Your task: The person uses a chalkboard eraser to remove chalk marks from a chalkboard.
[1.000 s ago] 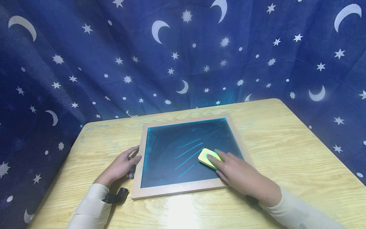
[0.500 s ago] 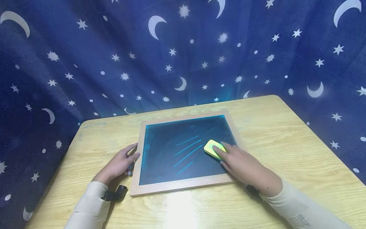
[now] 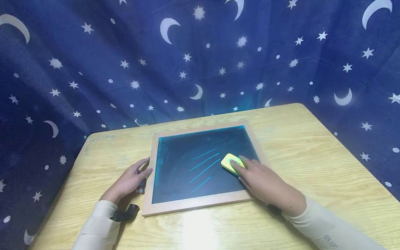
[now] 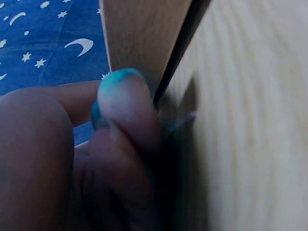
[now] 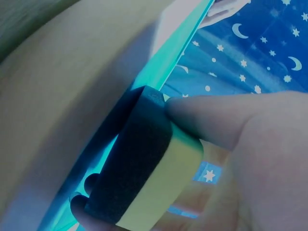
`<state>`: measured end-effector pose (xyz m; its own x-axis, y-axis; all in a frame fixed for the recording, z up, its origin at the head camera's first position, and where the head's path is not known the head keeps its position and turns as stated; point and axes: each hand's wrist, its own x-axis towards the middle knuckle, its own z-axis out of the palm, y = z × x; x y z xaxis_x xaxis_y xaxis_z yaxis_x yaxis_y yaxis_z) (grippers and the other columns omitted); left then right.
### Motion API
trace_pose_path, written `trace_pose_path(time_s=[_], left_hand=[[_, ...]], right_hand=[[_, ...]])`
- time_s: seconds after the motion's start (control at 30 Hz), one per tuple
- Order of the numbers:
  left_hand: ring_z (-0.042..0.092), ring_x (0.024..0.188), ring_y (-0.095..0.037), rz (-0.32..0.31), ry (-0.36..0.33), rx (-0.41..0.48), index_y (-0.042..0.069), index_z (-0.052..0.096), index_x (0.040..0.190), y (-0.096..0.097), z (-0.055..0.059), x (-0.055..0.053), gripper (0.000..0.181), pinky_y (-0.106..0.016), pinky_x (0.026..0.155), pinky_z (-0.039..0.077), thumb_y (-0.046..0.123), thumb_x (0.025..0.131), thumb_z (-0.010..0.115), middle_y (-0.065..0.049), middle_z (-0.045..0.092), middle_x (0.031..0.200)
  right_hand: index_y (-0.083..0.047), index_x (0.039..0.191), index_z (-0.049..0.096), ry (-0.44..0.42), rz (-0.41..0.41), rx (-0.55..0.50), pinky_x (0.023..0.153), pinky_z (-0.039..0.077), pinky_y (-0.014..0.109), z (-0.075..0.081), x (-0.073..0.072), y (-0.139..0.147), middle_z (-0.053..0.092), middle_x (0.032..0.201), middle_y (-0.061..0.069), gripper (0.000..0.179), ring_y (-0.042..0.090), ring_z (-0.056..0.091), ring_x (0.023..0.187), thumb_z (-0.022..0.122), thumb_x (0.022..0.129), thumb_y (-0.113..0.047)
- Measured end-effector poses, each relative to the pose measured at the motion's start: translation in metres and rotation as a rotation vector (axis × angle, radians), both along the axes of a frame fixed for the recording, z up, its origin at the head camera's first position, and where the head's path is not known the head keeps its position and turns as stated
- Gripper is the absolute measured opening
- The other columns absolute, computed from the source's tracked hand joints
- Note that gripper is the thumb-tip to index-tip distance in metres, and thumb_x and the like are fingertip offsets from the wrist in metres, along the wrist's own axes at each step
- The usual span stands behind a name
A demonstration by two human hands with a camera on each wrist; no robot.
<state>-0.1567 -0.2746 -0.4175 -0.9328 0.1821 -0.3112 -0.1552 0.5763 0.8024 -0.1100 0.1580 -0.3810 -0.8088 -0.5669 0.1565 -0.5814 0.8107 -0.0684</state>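
Observation:
A wood-framed chalkboard (image 3: 175,191) lies on the table, with several slanted blue-green chalk lines (image 3: 204,171) across its middle. My right hand (image 3: 262,180) grips a yellow chalkboard eraser (image 3: 227,161), just right of the lines, dark felt side down over the board. In the right wrist view the thumb presses one side of the eraser (image 5: 163,183) and fingertips show at its far end. At the board's left edge my left hand (image 3: 129,180) holds the frame, thumb at the rim and other fingers curled beside it. A fingertip (image 4: 125,96) there is stained blue-green.
The pale wooden table (image 3: 300,146) has faint blue chalk smudges near its far left corner. Behind it hangs a dark blue curtain (image 3: 175,69) with moons and stars. A black strap (image 3: 125,212) is on the left wrist.
Over the first half second my right hand slid the eraser right and a little away across the board; since then it has barely shifted. The left hand stays at the frame. The view tilts slightly.

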Motion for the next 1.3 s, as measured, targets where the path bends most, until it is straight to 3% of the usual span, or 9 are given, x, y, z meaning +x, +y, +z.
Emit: trace_pose_path(time_s=[0.7, 0.97, 1.3], left_hand=[[0.049, 0.043, -0.016, 0.007, 0.007, -0.033, 0.016, 0.026, 0.159, 0.001, 0.000, -0.001, 0.065, -0.036, 0.049, 0.053, 0.037, 0.104, 0.053, -0.001, 0.048, 0.057], [0.051, 0.044, -0.016, 0.007, 0.018, -0.058, 0.015, 0.026, 0.159, 0.001, -0.001, -0.002, 0.064, -0.035, 0.049, 0.053, 0.037, 0.105, 0.052, -0.005, 0.059, 0.064], [0.049, 0.043, -0.015, 0.004, 0.009, -0.048, 0.016, 0.025, 0.159, 0.002, 0.001, -0.001, 0.063, -0.035, 0.048, 0.052, 0.035, 0.105, 0.051, -0.004, 0.058, 0.064]], right_hand=[[-0.015, 0.146, 0.051, -0.015, 0.071, 0.005, 0.082, 0.056, 0.047, -0.001, 0.012, -0.027, 0.053, 0.141, 0.020, 0.050, 0.035, 0.064, 0.104, 0.064, 0.098, -0.021], [-0.017, 0.147, 0.051, -0.024, 0.104, 0.003, 0.084, 0.055, 0.046, -0.001, 0.017, -0.038, 0.053, 0.143, 0.019, 0.050, 0.033, 0.063, 0.105, 0.063, 0.099, -0.021], [-0.019, 0.148, 0.050, -0.031, 0.135, 0.004, 0.084, 0.054, 0.045, 0.001, 0.023, -0.052, 0.052, 0.144, 0.016, 0.051, 0.030, 0.061, 0.105, 0.064, 0.098, -0.022]])
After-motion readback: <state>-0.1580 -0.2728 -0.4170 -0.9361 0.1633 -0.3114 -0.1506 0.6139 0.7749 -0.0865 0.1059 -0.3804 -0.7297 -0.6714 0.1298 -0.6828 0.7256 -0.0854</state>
